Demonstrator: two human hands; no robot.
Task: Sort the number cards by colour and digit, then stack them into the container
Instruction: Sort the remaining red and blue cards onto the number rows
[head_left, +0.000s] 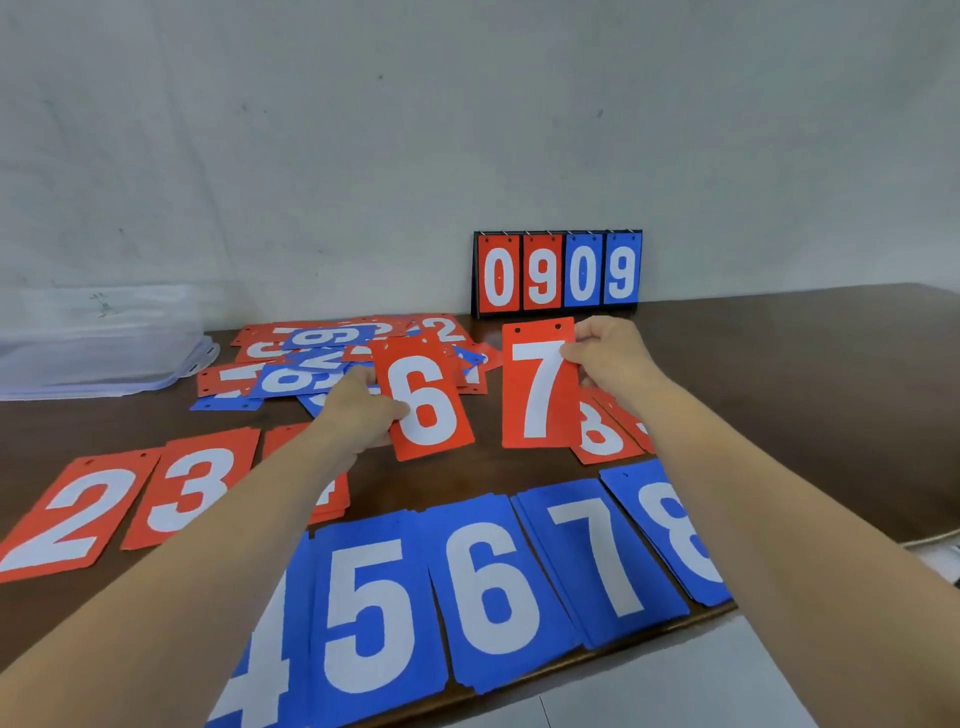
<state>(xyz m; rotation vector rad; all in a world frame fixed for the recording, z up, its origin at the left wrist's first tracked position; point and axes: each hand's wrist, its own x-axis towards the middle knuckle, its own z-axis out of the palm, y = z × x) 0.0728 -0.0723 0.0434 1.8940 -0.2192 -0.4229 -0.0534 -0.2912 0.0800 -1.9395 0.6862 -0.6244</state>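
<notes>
My left hand (358, 410) pinches a red 6 card (423, 397) by its left edge, lifted above the table. Beside it, my right hand (610, 358) pinches a red 7 card (540, 384) at its right edge. Red cards 2 (78, 514) and 3 (189, 493) lie in a row at the left, with another red card partly hidden under my left arm. A red 8 pile (602, 436) lies behind the 7. Blue piles 4 (260, 670), 5 (371, 613), 6 (493, 582), 7 (602, 556) and 8 (675, 530) line the front edge. A loose heap of mixed cards (322, 358) lies farther back.
A clear plastic container (98, 343) with a lid stands at the back left by the wall. A flip scoreboard (558, 273) showing 0 9 0 9 stands against the wall. Bare brown table (779, 374) stretches to the right.
</notes>
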